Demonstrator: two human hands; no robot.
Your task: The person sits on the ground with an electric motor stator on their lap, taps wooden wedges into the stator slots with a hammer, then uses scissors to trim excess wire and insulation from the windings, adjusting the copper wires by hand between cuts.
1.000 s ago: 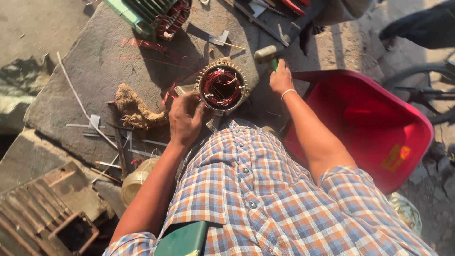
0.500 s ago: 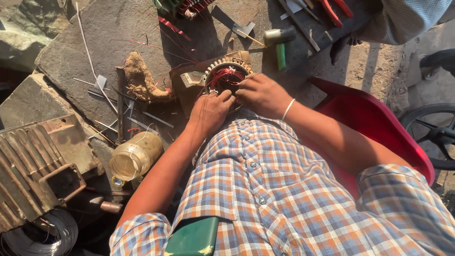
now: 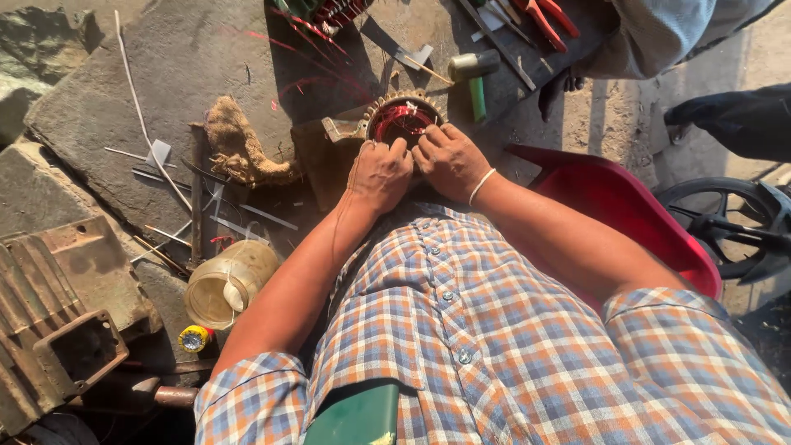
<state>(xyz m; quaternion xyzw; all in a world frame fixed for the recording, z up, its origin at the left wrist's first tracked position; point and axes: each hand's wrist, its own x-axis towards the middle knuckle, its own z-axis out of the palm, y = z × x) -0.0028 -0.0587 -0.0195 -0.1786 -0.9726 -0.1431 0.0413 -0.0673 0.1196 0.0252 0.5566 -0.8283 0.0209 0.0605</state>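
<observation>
A round motor stator (image 3: 401, 118) with reddish copper windings lies on a stone slab in front of me. My left hand (image 3: 379, 175) rests on its near left rim, fingers curled onto the windings. Beside it, my right hand (image 3: 447, 161), with a white band at the wrist, presses on the near right rim, fingers bent onto the coil. The two hands almost touch each other. The near half of the stator is hidden under them.
A green-handled hammer (image 3: 475, 78) and red pliers (image 3: 544, 14) lie beyond the stator. A red tub (image 3: 626, 210) sits to the right, a wheel (image 3: 733, 227) past it. At left are a rag (image 3: 239, 152), a plastic jar (image 3: 224, 280), loose strips and a rusty motor housing (image 3: 58, 317).
My right hand came back from the far right onto the stator beside my left hand. The camera view shifted, so the stator now sits higher and more central.
</observation>
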